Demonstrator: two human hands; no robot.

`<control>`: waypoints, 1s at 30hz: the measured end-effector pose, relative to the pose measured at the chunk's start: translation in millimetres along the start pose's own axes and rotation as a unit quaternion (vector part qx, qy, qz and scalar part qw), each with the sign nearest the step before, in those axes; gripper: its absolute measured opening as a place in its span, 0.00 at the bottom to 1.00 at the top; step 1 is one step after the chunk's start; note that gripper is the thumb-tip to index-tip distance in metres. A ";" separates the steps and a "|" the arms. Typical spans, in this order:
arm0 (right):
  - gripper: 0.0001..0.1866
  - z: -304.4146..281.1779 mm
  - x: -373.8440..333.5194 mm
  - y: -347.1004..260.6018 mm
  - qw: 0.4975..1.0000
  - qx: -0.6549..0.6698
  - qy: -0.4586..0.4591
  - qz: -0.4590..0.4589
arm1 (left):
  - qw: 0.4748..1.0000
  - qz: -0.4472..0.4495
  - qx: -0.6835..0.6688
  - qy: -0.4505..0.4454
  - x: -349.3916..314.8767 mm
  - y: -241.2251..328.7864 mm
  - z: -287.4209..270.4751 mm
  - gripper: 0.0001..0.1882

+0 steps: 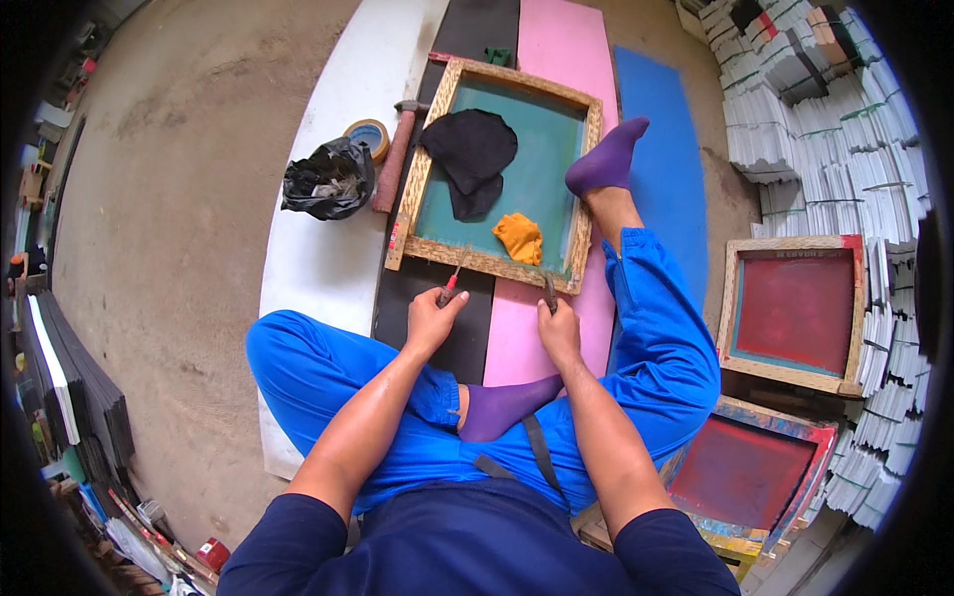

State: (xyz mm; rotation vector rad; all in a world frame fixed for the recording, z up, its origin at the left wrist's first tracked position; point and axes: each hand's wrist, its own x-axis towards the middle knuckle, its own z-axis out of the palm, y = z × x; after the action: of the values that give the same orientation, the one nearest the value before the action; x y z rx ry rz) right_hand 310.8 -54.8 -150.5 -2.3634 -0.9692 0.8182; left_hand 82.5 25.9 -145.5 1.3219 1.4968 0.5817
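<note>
A wooden screen frame (487, 262) with green mesh lies in front of me. My left hand (433, 320) is closed round a thin screwdriver-like tool (452, 282) with a red and dark handle, its slim shaft reaching the frame's near bar. In my right hand (558, 330) is a dark tool (551, 294), pointing at the same bar near its right corner; its kind is unclear. On the mesh rest a black cloth (472, 144) and a crumpled yellow cloth (519, 238). A hammer (396, 161) with a reddish wrapped handle lies along the frame's left side.
Left of the hammer are a tape roll (382, 149) and an open black plastic bag (328, 181). My foot in a purple sock (608, 159) is at the frame's right edge. Two red-meshed frames (737, 298) stand at the right, near tall paper stacks (825, 149).
</note>
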 end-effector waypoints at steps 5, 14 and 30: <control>0.18 12.0 -34.2 -29.4 0.987 0.011 -0.136 -0.079 | 0.980 -0.079 -0.166 -0.079 -6.7 -11.1 -7.1 0.20; 0.13 60.5 -60.6 -63.5 0.890 0.210 -0.403 0.042 | 0.921 -0.182 -0.339 -0.052 -7.5 -23.2 -29.6 0.12; 0.11 -28.7 -13.4 -7.8 0.988 -0.055 -0.138 -0.028 | 0.996 -0.057 -0.004 0.062 -5.1 -24.8 -10.7 0.27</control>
State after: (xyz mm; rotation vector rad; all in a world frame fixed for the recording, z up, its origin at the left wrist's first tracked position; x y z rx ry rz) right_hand 318.7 -64.8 -120.5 -2.3428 -1.2155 1.1181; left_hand 61.6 16.9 -160.9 1.2047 1.6572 0.6044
